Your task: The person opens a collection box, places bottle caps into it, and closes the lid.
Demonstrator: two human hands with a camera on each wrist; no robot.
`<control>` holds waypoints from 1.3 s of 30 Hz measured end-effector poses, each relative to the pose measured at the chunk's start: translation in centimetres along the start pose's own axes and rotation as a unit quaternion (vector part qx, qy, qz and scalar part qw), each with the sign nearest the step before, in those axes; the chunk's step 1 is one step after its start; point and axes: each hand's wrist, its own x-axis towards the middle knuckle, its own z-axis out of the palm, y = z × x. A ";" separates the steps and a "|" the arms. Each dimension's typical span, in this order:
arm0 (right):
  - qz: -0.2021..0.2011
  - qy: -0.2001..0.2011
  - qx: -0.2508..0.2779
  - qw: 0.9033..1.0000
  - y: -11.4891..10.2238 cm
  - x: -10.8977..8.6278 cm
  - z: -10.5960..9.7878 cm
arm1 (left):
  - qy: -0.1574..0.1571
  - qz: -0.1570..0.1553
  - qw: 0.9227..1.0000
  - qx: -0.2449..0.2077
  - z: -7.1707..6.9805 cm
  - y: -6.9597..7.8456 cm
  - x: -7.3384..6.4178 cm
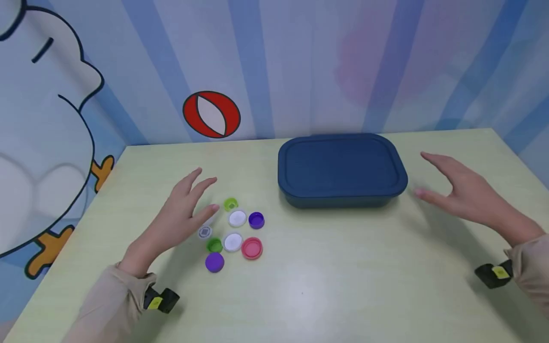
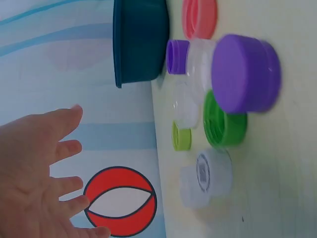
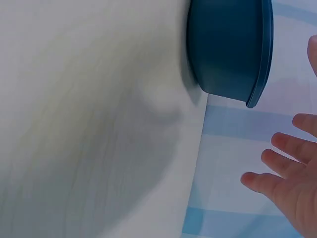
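Observation:
My left hand (image 1: 177,219) hovers with spread fingers beside a cluster of bottle caps and holds nothing. Among the caps are a purple one (image 1: 214,262), a second purple one with its hollow side up (image 1: 256,220), a pink one (image 1: 251,248), a green one (image 1: 214,245), a lime one (image 1: 230,204) and several white ones (image 1: 233,242). A dark blue lidded box (image 1: 341,166) stands at the back of the table. To its right my right hand (image 1: 465,190) is held in the air, fingers extended, nothing in it. In the right wrist view the box (image 3: 228,47) is apart from the fingers.
The pale wooden table (image 1: 326,286) meets a striped blue wall (image 1: 287,62) at its back edge. A red and white ball (image 1: 211,114) and a large cartoon figure (image 1: 38,143) are printed on the wall.

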 end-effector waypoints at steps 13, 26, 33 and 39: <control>0.093 -0.011 0.163 0.982 1.2 1.6 0.1 | 0.089 -0.070 0.976 -0.185 2.6 2.1 3.6; 0.120 0.005 0.452 0.884 2.6 4.3 2.5 | 0.032 -0.192 0.875 -0.444 6.0 5.2 8.2; 0.155 -0.007 0.445 0.882 1.7 5.8 3.0 | 0.019 -0.216 0.836 -0.504 7.1 6.7 9.7; 0.175 -0.026 0.449 0.876 0.8 7.0 3.1 | 0.028 -0.214 0.815 -0.538 7.9 7.6 10.9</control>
